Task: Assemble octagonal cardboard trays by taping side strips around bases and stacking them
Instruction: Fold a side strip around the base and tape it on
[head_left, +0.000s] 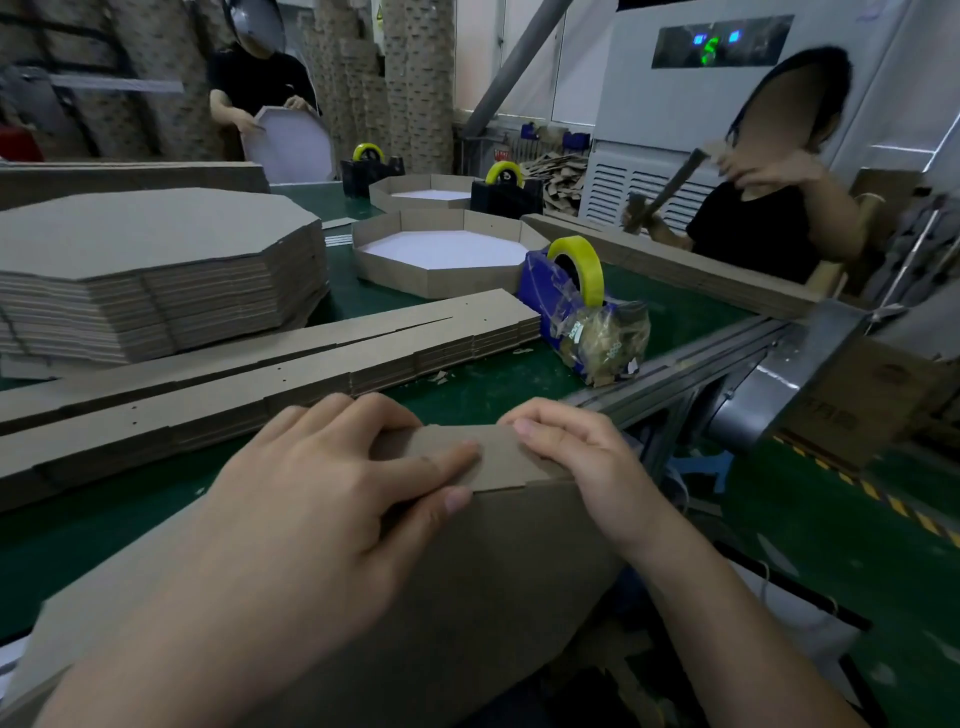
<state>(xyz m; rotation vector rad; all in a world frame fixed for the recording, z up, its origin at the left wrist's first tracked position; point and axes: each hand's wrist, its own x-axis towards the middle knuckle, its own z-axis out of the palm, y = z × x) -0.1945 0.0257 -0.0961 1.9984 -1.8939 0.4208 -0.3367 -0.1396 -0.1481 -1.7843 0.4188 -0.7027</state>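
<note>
No writing can be read. The dark panel on the white machine (727, 130) glows with one green figure and two blue ones, all blurred. The label on the blue dispenser (545, 296) and the print on the brown box (878, 400) at the right are too soft to make out.

The base (467, 571), plain brown corrugated board, is at the near edge of the green table (467, 395), tilted up toward the person. A strip (498, 457) of the same board lies along its upper edge. Its lower edge steps down in a small notch. The left hand (332, 493) grips the strip, with fingers hooked over the top, the index finger flat along it and the thumb pressed just below. The right hand (582, 457) curls its fingers over the strip's right end; its thumb is hidden.

Behind the hands, long flat strips (270, 374) with small punched holes lie in layered piles. To the left is a thick stack (156, 244) of octagonal boards with ribbed edges. Further back, a finished tray (395, 270) with brown walls and a white floor stands beside the blue dispenser. The dispenser carries a yellow tape roll (595, 275) and a crumpled wad (608, 338) of clear tape at its front. A second tray (384, 200) stands beyond, near two black dispensers (498, 200)
</note>
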